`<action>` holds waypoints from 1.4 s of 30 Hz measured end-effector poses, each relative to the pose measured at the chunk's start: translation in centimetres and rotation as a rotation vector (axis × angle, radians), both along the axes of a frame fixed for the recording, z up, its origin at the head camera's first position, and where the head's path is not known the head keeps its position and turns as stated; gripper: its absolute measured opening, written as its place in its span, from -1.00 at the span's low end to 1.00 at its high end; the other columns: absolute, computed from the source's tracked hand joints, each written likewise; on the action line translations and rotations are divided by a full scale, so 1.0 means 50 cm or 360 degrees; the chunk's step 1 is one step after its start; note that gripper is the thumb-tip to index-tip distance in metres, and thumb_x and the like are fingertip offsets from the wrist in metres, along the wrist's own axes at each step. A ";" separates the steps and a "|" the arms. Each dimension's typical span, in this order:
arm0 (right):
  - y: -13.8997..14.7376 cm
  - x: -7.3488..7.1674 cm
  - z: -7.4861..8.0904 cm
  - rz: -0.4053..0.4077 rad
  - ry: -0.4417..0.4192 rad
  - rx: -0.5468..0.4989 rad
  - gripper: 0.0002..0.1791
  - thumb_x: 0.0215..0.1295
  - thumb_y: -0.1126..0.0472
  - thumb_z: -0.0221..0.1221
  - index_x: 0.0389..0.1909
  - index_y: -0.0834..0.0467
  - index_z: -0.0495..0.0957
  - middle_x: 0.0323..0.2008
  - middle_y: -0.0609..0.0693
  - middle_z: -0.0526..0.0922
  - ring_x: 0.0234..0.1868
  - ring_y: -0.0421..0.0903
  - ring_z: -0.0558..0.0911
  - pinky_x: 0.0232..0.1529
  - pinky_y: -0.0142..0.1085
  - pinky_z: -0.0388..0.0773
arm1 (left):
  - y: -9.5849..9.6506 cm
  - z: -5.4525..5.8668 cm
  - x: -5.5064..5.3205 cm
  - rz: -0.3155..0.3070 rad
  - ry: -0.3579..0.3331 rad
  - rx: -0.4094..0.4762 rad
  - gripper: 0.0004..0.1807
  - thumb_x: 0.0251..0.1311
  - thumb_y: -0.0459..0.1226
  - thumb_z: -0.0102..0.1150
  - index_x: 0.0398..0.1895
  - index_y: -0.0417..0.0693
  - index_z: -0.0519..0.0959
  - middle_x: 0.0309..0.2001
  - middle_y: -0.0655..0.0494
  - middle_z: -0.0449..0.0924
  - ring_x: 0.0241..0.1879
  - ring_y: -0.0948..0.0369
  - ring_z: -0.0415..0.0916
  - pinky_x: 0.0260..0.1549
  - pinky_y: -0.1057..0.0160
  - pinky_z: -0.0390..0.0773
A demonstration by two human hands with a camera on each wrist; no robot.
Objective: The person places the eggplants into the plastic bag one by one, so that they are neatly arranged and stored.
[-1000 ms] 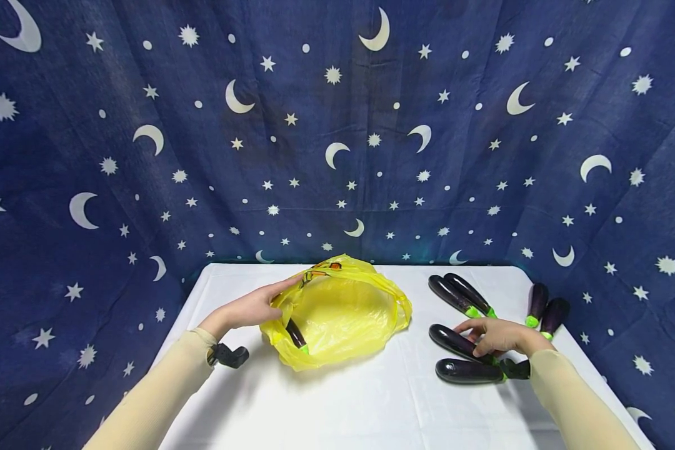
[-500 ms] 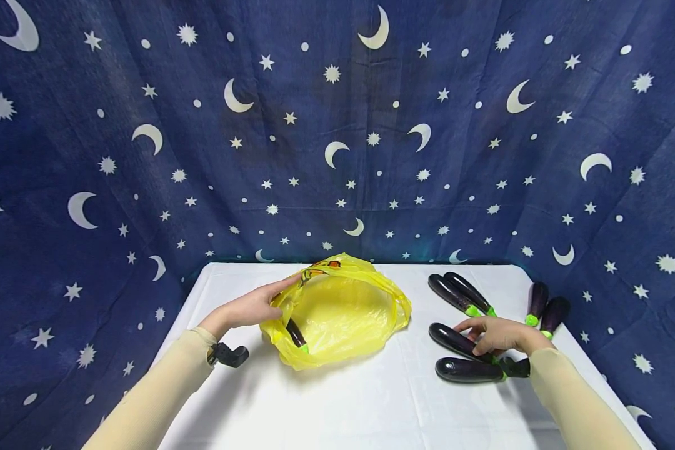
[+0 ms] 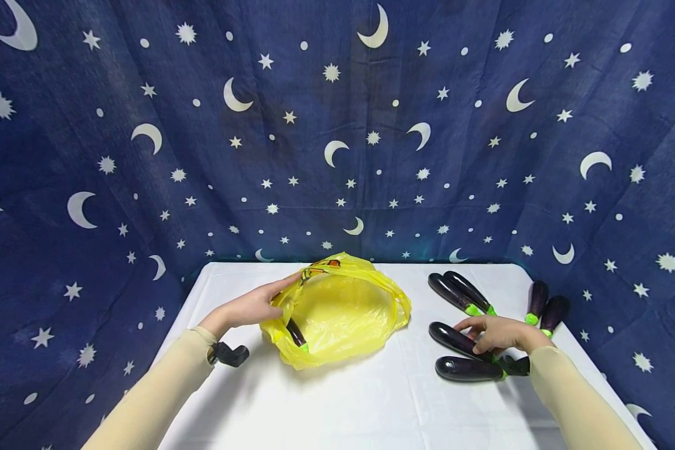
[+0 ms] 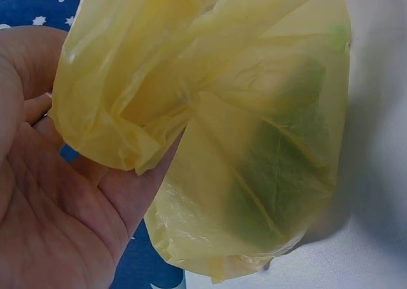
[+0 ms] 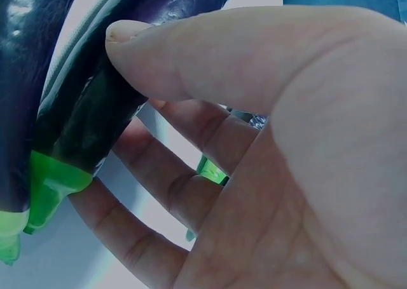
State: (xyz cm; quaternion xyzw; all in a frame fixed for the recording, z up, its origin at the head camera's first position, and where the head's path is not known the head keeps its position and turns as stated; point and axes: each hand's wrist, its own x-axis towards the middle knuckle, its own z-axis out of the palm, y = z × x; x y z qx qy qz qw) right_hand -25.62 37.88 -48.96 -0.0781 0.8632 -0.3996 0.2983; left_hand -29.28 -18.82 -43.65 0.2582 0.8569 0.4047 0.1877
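A yellow plastic bag (image 3: 343, 319) lies on its side with its mouth facing the front, and one eggplant (image 3: 296, 333) is inside near its left wall. My left hand (image 3: 251, 307) grips the left edge of that bag; in the left wrist view some fingers are hidden behind the plastic. At the right, my right hand (image 3: 497, 334) holds a dark glossy eggplant (image 3: 454, 339) near its green stem end. The right wrist view shows the thumb (image 5: 172, 60) on top of it and fingers along its side. Just in front lies another eggplant (image 3: 469, 369).
Behind the right hand lie two eggplants side by side (image 3: 455, 292). Two more eggplants (image 3: 545, 306) lie at the table's right edge. White cloth covers the table (image 3: 326, 412), and a blue curtain (image 3: 337, 125) with moons and stars hangs around it.
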 end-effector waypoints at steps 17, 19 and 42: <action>0.002 0.001 0.007 -0.0072 0.0032 0.0008 -0.31 0.06 0.44 0.29 0.32 0.26 0.48 0.04 0.23 0.54 -0.17 0.05 0.61 -0.30 -0.03 0.64 | 0.003 0.003 0.001 0.0009 0.0001 0.0004 0.00 0.13 -0.44 0.11 0.66 0.27 0.03 0.60 0.17 0.06 0.51 0.10 0.07 0.43 -0.07 0.15; 0.003 -0.001 0.008 -0.0085 0.0055 -0.0004 -0.30 0.07 0.43 0.30 0.33 0.26 0.48 0.04 0.22 0.52 -0.18 0.05 0.61 -0.31 -0.04 0.64 | 0.003 0.004 0.001 0.0010 -0.0003 0.0006 0.00 0.14 -0.44 0.11 0.66 0.28 0.03 0.60 0.17 0.05 0.51 0.10 0.07 0.43 -0.08 0.15; -0.071 -0.027 0.062 0.0008 0.0102 -0.0338 -0.20 0.33 0.30 0.29 0.56 0.18 0.20 0.18 0.27 0.38 -0.05 0.04 0.58 -0.12 -0.06 0.62 | 0.002 0.001 0.002 0.0007 0.0006 0.0004 -0.01 0.16 -0.43 0.12 0.66 0.28 0.03 0.61 0.18 0.03 0.54 0.09 0.01 0.45 -0.12 0.11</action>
